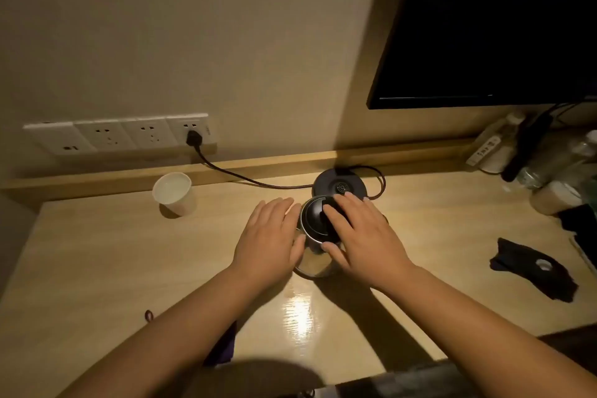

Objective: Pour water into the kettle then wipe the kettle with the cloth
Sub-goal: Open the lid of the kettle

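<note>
A person's two bare forearms reach forward over a pale wooden desk [97, 268] toward a steel kettle [315, 247] standing near the middle of the desk, toward its back edge. The kettle is off its round black base [339, 184], which sits just behind it against the back edge, with a black cord [232, 173] running from it to a plug in the white wall socket strip [116, 136]. The kettle's dark lid [315, 220] is down. The left hand [269, 244] lies against the kettle's left side, fingers straight and together, thumb touching the steel wall. The right hand [361, 236] lies flat over the lid and the handle side, fingers straight and slightly spread, thumb against the kettle's front. Neither hand curls round anything. A white paper cup [174, 192] stands tilted-looking near the back edge, left of the kettle and well apart from it; what it holds is unclear. A dark cloth [533, 268] lies crumpled toward the right edge of the desk. A black screen [484, 26] hangs on the wall above the back right corner, where bottles and other clutter [533, 158] stand, too dim to tell apart
</note>
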Motion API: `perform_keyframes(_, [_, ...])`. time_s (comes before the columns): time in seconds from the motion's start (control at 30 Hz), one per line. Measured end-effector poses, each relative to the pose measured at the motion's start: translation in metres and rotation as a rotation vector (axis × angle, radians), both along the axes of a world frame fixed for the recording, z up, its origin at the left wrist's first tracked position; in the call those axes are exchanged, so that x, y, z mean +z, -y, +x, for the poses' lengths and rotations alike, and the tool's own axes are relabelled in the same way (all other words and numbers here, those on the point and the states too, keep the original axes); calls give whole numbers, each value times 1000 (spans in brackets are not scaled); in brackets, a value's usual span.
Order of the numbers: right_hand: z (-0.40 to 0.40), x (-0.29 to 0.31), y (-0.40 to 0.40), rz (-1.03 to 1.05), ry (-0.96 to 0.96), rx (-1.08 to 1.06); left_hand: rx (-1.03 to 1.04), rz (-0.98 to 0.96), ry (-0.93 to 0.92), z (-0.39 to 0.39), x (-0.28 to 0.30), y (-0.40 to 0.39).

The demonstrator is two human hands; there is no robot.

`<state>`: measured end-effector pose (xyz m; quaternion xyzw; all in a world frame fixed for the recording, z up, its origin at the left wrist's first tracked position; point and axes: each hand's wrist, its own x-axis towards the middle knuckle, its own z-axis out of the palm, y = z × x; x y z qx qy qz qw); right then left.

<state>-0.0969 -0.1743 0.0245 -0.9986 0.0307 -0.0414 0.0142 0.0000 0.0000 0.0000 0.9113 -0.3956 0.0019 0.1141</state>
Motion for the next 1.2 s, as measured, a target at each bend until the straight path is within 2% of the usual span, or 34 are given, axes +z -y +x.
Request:
perform_keyframes(0.27, [7,-16,9,62,12,113,-64,-85,-53,3,-17,0])
perform_keyframes(0.63, [9,-18,9,157,70,87,-64,-93,-56,-1,-20,-2])
perform_keyframes(0.83, [0,-11,15,468,157,-66,-86,-78,-61,0,-19,-4])
perform_keyframes(1.0, [-22,-10,9,802,299,-319,-88,-34,-62,1,-21,-5])
perform_keyframes(1.2, [-31,-10,2,981,356,-508,-61,-22,-63,-2,-24,-3])
